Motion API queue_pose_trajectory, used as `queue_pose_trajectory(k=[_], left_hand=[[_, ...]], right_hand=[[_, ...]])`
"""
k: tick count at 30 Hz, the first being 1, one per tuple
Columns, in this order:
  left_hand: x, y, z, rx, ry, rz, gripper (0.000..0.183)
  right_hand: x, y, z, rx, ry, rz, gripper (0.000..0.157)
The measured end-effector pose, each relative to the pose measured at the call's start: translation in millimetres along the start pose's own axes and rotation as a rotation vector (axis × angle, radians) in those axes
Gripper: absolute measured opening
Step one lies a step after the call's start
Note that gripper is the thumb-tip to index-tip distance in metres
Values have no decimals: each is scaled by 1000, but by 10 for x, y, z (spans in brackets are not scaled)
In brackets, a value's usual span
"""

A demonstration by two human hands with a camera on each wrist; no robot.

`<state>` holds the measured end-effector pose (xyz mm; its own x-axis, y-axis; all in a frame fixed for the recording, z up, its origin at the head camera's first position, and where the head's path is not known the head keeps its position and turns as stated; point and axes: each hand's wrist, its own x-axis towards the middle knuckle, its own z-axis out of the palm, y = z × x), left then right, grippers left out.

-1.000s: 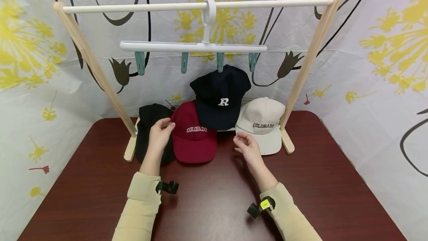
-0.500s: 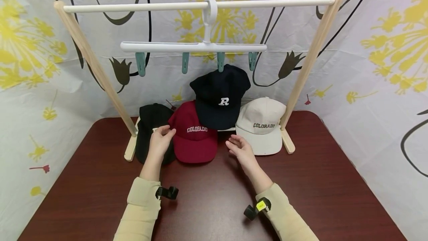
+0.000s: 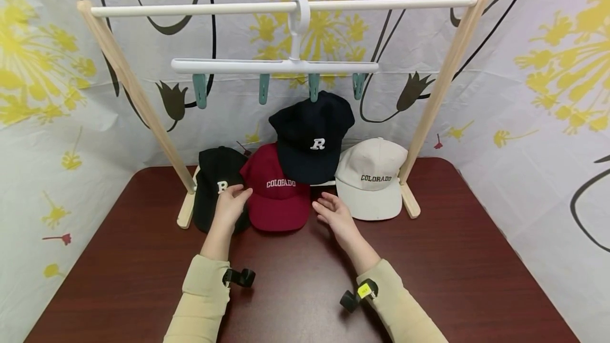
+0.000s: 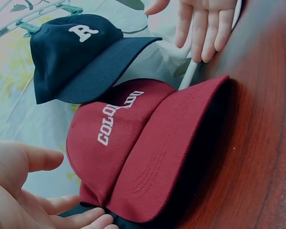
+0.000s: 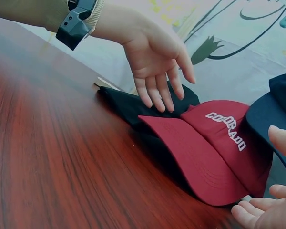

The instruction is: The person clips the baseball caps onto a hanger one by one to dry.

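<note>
A red cap [image 3: 278, 195] with COLORADO lettering sits on the table, between my two hands. My left hand [image 3: 231, 206] is at its left side, fingers loosely extended, overlapping a black cap [image 3: 212, 173] in the head view. My right hand [image 3: 335, 218] is off the red cap's right side, palm turned inward and fingers relaxed; neither hand holds anything. A navy cap [image 3: 316, 120] with a white R is above and behind, overlapping the red cap's upper right. Its top is right at a teal clip [image 3: 313, 89]. To the right sits a cream COLORADO cap [image 3: 374, 163].
A wooden rack [image 3: 443, 83] stands at the back of the dark red table [image 3: 286, 300]. From its rod hangs a white hanger [image 3: 238, 66] with several teal clips. A patterned cloth [image 3: 538, 147] covers the wall behind.
My right hand has moved left, away from the cream cap and closer to the red one. The left hand has lowered slightly, uncovering the black cap's letter. Hanger and navy cap have shifted slightly left.
</note>
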<state>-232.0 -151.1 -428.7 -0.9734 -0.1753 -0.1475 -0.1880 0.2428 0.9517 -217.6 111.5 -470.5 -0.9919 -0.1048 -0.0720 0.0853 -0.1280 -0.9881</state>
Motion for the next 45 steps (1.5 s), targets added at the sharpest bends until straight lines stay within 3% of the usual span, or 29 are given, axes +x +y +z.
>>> queue_pose_trajectory(k=[12,45], left_hand=[[-2,-89,33,-45,-20,-48,51],[-29,-160,15,-59,6,-49,48]], right_hand=[[51,78,53,26,-23,45,63],[27,120,129,-23,-43,45,56]])
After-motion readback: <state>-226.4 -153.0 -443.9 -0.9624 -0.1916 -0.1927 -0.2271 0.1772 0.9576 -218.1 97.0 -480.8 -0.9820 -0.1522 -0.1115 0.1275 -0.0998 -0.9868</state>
